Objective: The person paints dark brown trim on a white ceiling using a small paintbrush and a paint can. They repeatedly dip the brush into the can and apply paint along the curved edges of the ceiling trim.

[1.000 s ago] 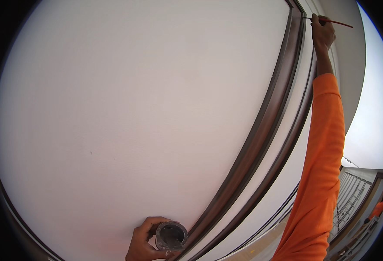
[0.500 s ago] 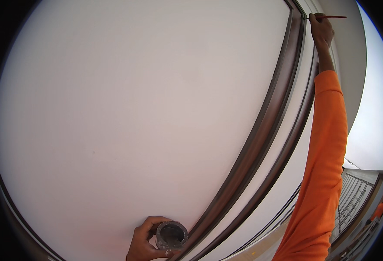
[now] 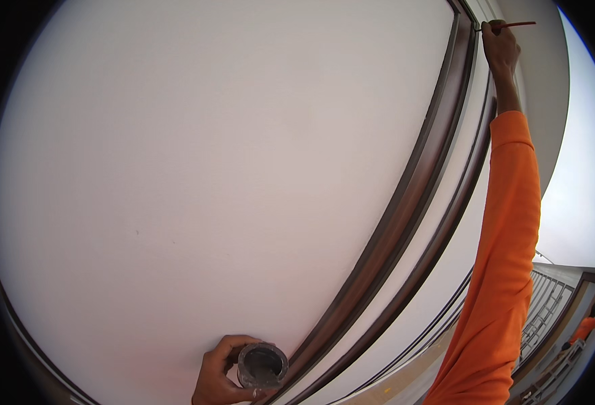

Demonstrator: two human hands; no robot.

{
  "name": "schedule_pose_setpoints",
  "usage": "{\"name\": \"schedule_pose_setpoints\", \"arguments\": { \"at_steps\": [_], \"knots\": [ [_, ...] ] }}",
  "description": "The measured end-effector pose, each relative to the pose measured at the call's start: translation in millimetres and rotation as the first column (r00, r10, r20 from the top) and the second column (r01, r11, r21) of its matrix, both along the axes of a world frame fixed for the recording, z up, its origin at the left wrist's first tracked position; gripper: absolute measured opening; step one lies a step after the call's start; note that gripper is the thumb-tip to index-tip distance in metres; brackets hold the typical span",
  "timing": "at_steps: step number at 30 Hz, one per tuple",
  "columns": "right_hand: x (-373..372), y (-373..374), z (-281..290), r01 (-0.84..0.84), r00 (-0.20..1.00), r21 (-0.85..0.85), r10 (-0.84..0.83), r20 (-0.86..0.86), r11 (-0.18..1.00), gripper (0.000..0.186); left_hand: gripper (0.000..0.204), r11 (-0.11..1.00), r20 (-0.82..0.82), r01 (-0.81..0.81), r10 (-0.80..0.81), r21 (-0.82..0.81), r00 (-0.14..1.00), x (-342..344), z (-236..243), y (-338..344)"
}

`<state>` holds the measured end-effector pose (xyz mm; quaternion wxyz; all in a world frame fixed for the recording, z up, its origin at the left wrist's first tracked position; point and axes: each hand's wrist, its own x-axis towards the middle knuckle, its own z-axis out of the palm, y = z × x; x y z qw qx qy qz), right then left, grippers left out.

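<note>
Brush [image 3: 520, 24] pinched in right hand [image 3: 502, 50] beside dark frame [image 3: 416, 192], probably for fine control; cup [image 3: 262, 346] clasped in left hand [image 3: 213, 375], opening exposed, likely for easy access.

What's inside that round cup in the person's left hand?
The dark cup, open at the top, shows grey paint-like stuff inside. Its depth can't be told, and whatever lies beneath that stuff is covered.
</note>
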<state>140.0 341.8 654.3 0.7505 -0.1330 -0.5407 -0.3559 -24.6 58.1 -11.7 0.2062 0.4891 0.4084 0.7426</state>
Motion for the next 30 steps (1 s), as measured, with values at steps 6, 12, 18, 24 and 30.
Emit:
{"name": "schedule_pose_setpoints", "arguments": {
  "at_steps": [6, 12, 18, 24, 30],
  "knots": [
    [5, -8, 1, 0.015, 1.000, 0.038, -0.014, -0.023, 0.999, 0.045, 0.077, 0.999, 0.034, -0.005, 0.003, 0.037, 0.999, 2, 0, 8],
    [14, -6, 34, 0.034, 0.999, -0.059, -0.035, -0.017, 0.998, 0.045, 0.077, 0.999, 0.048, -0.001, -0.001, 0.040, 0.999, 3, 10, 7],
    [9, -4, 46, -0.051, 0.997, -0.007, 0.051, -0.058, 0.999, 0.045, 0.076, 0.999, 0.057, -0.013, 0.011, 0.044, 0.998, 4, 14, 2],
    [14, -3, 45, -0.049, 0.996, 0.045, 0.052, -0.066, 0.998, 0.044, 0.076, 0.999, 0.069, -0.027, 0.024, 0.046, 0.997, 10, 27, -1],
    [31, -8, 41, -0.125, 0.985, 0.029, 0.128, -0.120, 0.992, 0.043, 0.075, 0.995, 0.076, -0.076, 0.072, 0.058, 0.995, 26, 37, -3]
  ]
}}
